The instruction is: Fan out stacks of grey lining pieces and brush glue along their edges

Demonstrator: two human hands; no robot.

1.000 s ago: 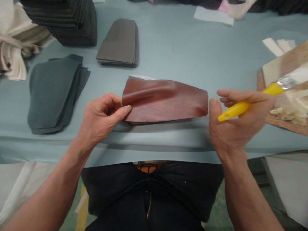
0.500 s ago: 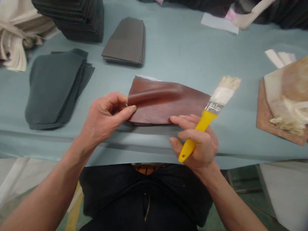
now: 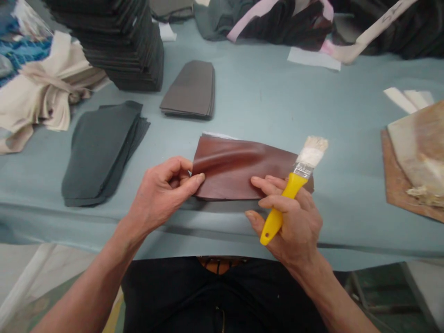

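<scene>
A reddish-brown leather piece [image 3: 232, 173] lies in front of me with a raised ripple along its upper left, on top of dark and white layers that show at its edges. My left hand [image 3: 166, 189] pinches its left end, thumb on top and fingers at the edge. A paintbrush [image 3: 289, 189] with a yellow handle and pale, caked bristles is held in my right hand [image 3: 294, 217], bristles pointing up and away. The right fingertips rest on the leather's near right part while the handle stays tucked among the fingers.
Dark green pieces [image 3: 100, 157] are stacked at left, grey pieces [image 3: 190, 90] behind the leather. A tall dark stack [image 3: 138, 51] rises at back left beside beige cloth strips [image 3: 48, 92]. At right, a stained pale container [image 3: 416, 152] sits on a brown board [image 3: 393, 185].
The view has tilted, so everything on the table appears lower. My right fingers have slid slightly onto the leather, and the brush has shifted a little; the left pinch stays.
</scene>
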